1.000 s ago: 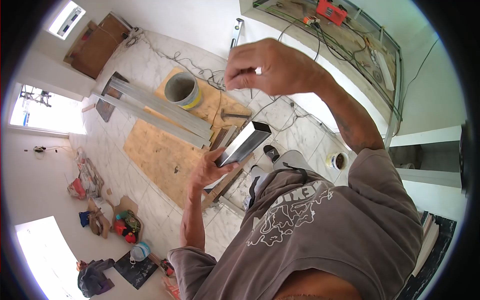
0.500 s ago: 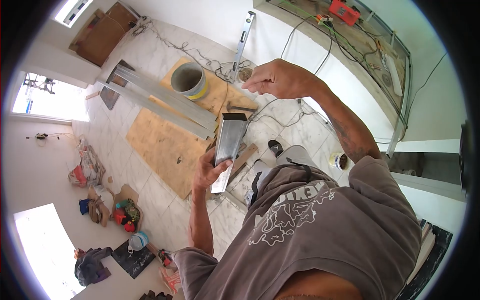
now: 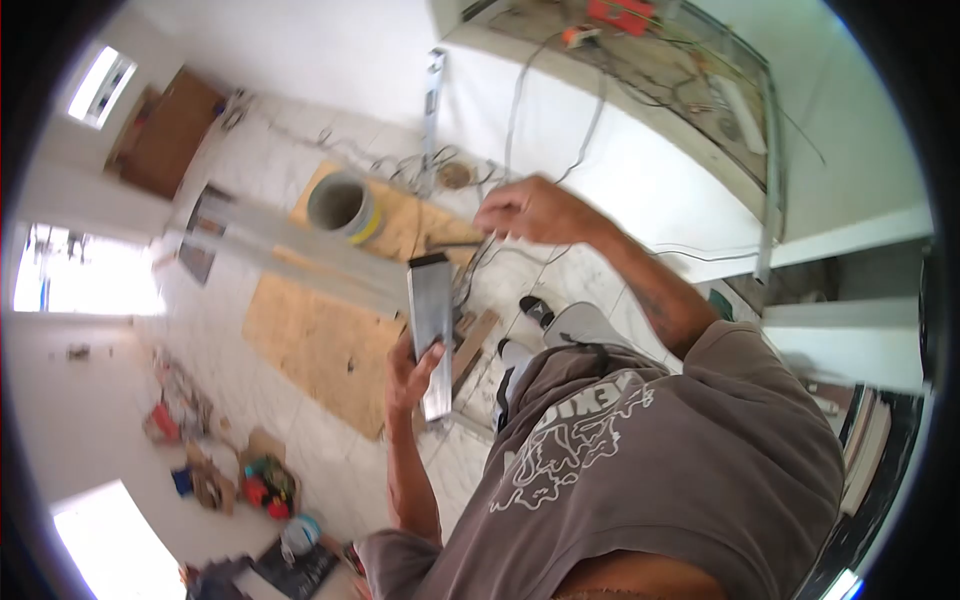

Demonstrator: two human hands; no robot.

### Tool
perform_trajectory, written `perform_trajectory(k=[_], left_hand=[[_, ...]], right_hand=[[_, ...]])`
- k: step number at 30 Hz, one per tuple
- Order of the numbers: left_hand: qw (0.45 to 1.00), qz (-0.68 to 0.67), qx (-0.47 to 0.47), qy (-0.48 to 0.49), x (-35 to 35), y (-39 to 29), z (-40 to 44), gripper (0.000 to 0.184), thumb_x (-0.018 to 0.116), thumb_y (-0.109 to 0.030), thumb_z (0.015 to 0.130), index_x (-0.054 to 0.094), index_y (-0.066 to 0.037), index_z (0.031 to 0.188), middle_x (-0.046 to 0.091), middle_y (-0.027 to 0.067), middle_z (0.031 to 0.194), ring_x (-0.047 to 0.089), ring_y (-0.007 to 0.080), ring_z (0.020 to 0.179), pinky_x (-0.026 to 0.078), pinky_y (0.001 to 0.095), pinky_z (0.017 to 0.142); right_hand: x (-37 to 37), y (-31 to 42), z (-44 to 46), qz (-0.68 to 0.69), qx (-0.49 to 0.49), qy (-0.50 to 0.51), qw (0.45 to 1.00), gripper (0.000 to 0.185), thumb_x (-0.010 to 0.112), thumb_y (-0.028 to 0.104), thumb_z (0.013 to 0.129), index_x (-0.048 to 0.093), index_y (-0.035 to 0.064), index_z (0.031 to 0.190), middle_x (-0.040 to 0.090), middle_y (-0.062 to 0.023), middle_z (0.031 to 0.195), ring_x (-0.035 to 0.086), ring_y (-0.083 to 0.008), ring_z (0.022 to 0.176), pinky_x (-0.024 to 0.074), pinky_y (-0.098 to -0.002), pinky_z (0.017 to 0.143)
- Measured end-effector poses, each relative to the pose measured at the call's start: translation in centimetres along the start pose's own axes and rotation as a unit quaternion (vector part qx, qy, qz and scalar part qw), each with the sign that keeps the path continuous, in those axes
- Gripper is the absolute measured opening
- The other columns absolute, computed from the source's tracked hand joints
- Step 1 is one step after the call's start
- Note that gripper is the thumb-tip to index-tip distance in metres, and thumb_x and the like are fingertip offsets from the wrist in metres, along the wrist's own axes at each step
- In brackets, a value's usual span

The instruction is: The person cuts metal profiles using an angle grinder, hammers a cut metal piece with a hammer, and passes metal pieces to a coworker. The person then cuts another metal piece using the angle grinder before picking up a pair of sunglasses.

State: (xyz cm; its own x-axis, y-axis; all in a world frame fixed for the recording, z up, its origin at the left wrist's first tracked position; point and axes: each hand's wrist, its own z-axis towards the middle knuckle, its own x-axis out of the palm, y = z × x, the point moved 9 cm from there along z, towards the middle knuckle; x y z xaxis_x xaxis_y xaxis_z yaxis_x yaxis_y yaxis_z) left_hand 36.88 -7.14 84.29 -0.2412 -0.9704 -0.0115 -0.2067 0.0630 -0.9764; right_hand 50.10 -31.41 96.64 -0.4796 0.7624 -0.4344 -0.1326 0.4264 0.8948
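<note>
A bucket is standing on the board, beyond the bars lying across it; a level is leaning against the wall behind.

Smooth, glossy metal marks the tube near the centre of the frame, its flat side bright with reflected light. Behind it, duller grey lengths of metallic look, blurred, cross a matt, stained plywood sheet. The bucket is matt and scuffed. Smooth, pale, veined tile covers the floor; a soft, matt cloth shirt fills the lower right. The ledge, upper right, looks rough and dull.
</note>
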Motion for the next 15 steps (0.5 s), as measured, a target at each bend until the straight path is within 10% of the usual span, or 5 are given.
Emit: perform_trajectory(k=[15], left_hand=[[0.997,0.015,-0.066,0.026,10.7,-0.1,12.6,0.069,0.037,-0.061,0.106,0.049,-0.001,0.137,0.068,0.0119,0.102,0.07,0.0232,0.08,0.056,0.0359,0.073]], right_hand=[[-7.3,-17.2,-11.4,0.0,0.155,-0.078,0.985,0.032,0.063,0.032,0.096,0.073,0.0013,0.102,0.074,-0.0144,0.086,0.072,-0.0254,0.078,0.0543,-0.0384,0.074]])
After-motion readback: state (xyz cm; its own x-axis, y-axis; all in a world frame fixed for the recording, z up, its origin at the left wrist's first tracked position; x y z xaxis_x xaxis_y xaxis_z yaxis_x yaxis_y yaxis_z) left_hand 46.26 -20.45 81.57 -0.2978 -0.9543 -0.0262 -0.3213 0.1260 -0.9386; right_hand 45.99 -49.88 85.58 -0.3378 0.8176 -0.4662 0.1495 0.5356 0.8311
